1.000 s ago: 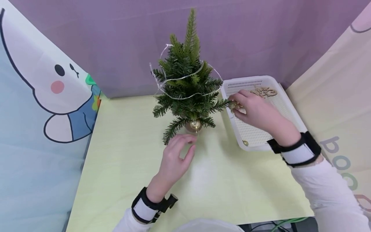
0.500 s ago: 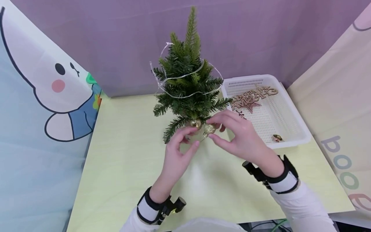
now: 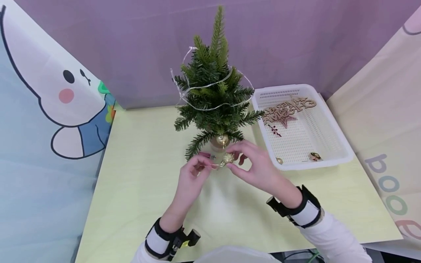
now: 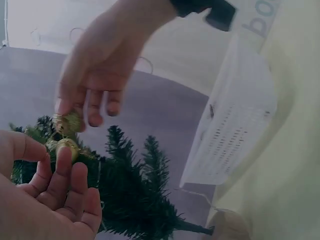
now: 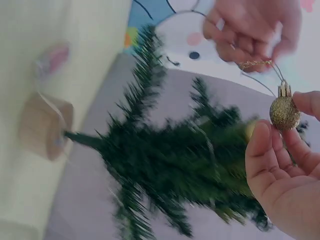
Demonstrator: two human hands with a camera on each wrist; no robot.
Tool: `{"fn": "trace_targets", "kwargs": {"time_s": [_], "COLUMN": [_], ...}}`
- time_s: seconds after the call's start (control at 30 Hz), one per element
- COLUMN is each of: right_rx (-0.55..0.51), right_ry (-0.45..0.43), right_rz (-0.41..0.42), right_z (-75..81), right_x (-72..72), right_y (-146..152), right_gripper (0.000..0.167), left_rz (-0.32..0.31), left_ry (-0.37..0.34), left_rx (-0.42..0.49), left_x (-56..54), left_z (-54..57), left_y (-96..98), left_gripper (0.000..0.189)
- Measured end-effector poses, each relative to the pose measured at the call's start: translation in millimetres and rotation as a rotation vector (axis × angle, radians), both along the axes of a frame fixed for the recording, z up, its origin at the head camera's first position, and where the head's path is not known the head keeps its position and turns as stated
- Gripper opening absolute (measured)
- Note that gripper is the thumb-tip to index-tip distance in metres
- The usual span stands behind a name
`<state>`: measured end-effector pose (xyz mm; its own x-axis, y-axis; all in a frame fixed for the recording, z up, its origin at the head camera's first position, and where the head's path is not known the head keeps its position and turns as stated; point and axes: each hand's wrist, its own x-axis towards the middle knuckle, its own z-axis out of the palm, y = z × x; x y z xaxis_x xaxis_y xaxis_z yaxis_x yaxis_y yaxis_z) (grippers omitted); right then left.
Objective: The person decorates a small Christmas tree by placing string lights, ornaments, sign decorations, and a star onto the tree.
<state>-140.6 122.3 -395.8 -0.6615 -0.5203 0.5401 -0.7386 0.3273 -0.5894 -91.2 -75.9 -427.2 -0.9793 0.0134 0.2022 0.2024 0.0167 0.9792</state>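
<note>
Between finger and thumb, my right hand [image 3: 254, 164] holds a glittery gold bauble [image 3: 227, 158] in front of the small Christmas tree [image 3: 213, 95]. My left hand [image 3: 192, 175] pinches the bauble's thin gold hanging loop [image 5: 276, 70], stretched out from its cap in the right wrist view. A shinier gold bauble [image 3: 222, 139] hangs low at the front of the tree. Clear wire string lights [image 3: 210, 87] wrap the upper branches. The tree's wooden base [image 5: 45, 125] shows in the right wrist view.
Right of the tree stands a white perforated basket [image 3: 345, 149] with a wooden lettering piece [image 3: 289, 107], a pink star [image 3: 285, 119], a red berry sprig [image 3: 275, 130] and small gold ornaments. A pinkish object [image 5: 57, 57] lies near the base, blurred.
My right hand has come left from the basket, bringing the glittery bauble in front of the tree. The left hand has drawn slightly down and left and now pinches its loop.
</note>
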Motion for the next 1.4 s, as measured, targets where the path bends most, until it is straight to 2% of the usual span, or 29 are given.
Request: {"fn": "trace_targets", "kwargs": {"time_s": [0.1,0.23,0.37,0.47,0.57,0.67,0.87,1.0,1.17,1.27,1.4], "right_rx": [0.013,0.022,0.045,0.050,0.026,-0.008,-0.070,-0.092,-0.139,-0.169,-0.203], "right_ry": [-0.051,-0.067,-0.013,0.031,0.045,0.053,0.088,0.075,0.071,0.126,0.196], "right_rz": [-0.025,-0.042,-0.052,-0.061,-0.039,-0.014,-0.082,-0.098,-0.085,-0.094,-0.130], "right_z": [-9.4,-14.0,-13.5,-8.8,-1.0,3.3,-4.6,-13.9,-18.8,-10.3,10.1], "right_x": [2.3,7.3,11.3,13.3,14.4,14.8,9.0,3.6,2.2,3.6,6.4], "right_y": [-7,-20,-33,-42,-51,-63,-89,-102,-107,-105,-99], "right_gripper": [0.034,0.032,0.031,0.030,0.027,0.028,0.015,0.006,0.004,0.006,0.005], "left_rz": [0.034,0.084,0.124,0.145,0.167,0.189,0.245,0.271,0.238,0.211,0.205], "left_ry": [-0.037,0.020,0.127,0.163,0.181,0.193,0.213,0.214,0.225,0.268,0.354], "left_rx": [0.091,0.075,-0.026,-0.131,-0.239,-0.293,-0.291,-0.281,-0.247,-0.226,-0.190], "left_x": [-1.1,-3.4,-4.0,-3.5,-3.8,-4.7,-8.1,-12.3,-14.6,-15.9,-20.5], "left_z": [7.0,18.4,29.6,35.8,36.3,32.6,24.3,20.1,20.0,24.2,37.0], "left_y": [-6.0,-11.6,-17.2,-21.9,-26.9,-32.2,-45.1,-53.6,-56.4,-54.1,-48.7], "left_gripper": [0.006,0.006,0.006,0.007,0.006,0.006,0.006,0.006,0.006,0.007,0.007]}}
